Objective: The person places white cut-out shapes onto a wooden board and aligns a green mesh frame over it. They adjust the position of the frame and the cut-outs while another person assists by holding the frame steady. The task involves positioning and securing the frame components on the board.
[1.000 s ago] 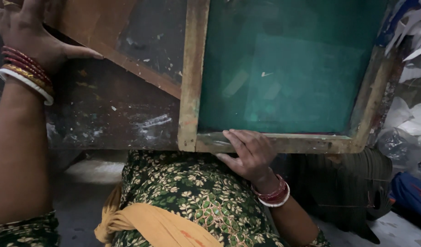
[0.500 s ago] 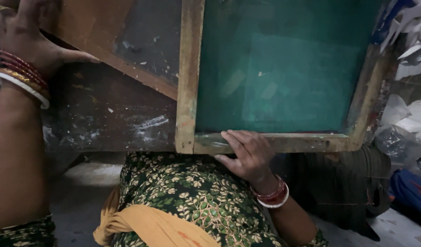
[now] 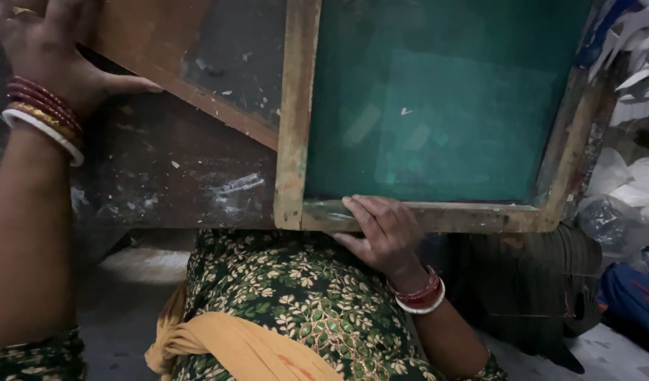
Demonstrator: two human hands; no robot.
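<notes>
A wooden-framed screen with green mesh [image 3: 437,106] lies over a dark, paint-stained table [image 3: 176,176]. My right hand [image 3: 381,233] grips the near rail of that wooden frame [image 3: 472,215], fingers on top of the wood. At the upper left my left hand [image 3: 46,49] presses on a second wooden frame [image 3: 190,77] that lies slanted beneath the green one. Both wrists wear red and white bangles. My lap in green flowered cloth [image 3: 296,303] shows below the table edge.
A yellow cloth [image 3: 226,346] crosses my lap. Crumpled white papers and plastic bags [image 3: 628,176] pile up at the right edge. A dark ribbed bundle [image 3: 536,282] sits under the frame's right corner, and a blue item [image 3: 631,296] lies lower right.
The green-mesh frame has shifted slightly to the left with my right hand still on its near rail. My left hand stays on the slanted frame.
</notes>
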